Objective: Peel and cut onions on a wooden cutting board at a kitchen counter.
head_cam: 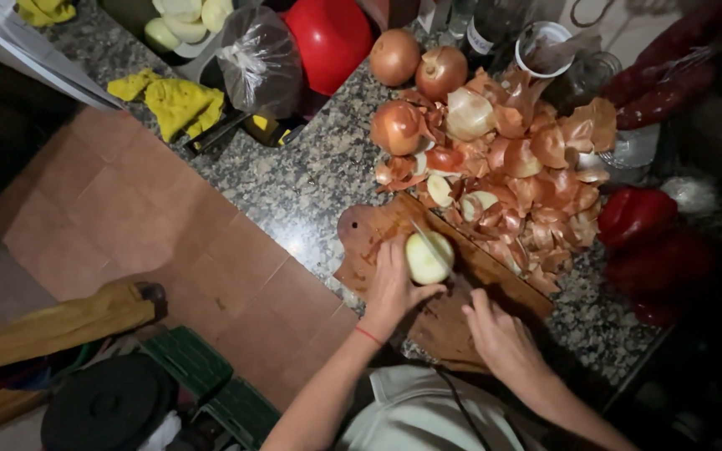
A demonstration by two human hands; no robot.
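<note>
Nearest the camera was the person's pale green shirt (411, 409), low in the middle of the view, with both bare forearms reaching away from it to the counter.

At the far left, a crumpled yellow cloth (179, 104) lay on the speckled grey granite counter (302, 184), with a knotted clear plastic bag (261, 58) just right of it and a round red plastic bowl (329, 40) beyond that. Below the counter's edge, reddish-brown floor tiles (160, 242) showed.

On the near part of the counter lay the dark brown wooden cutting board (444, 309). The left hand (391, 288), a thin red band at its wrist, rested on the board with fingers curled around the peeled pale onion (428, 257), gripping its left side and steadying it there. A thin knife blade (424, 238) crossed the top of the onion. The right hand (501, 338) lay to the right on the board, fingers folded closed; the pictures did not show clearly whether they wrapped the knife's handle.

Just beyond the board, a large heap of orange-brown onion skins (536, 179) covered the counter, with several whole unpeeled brown onions (396, 57) at its far left edge. To the right of the heap lay glossy red bell peppers (635, 213), partly in shadow.
</note>
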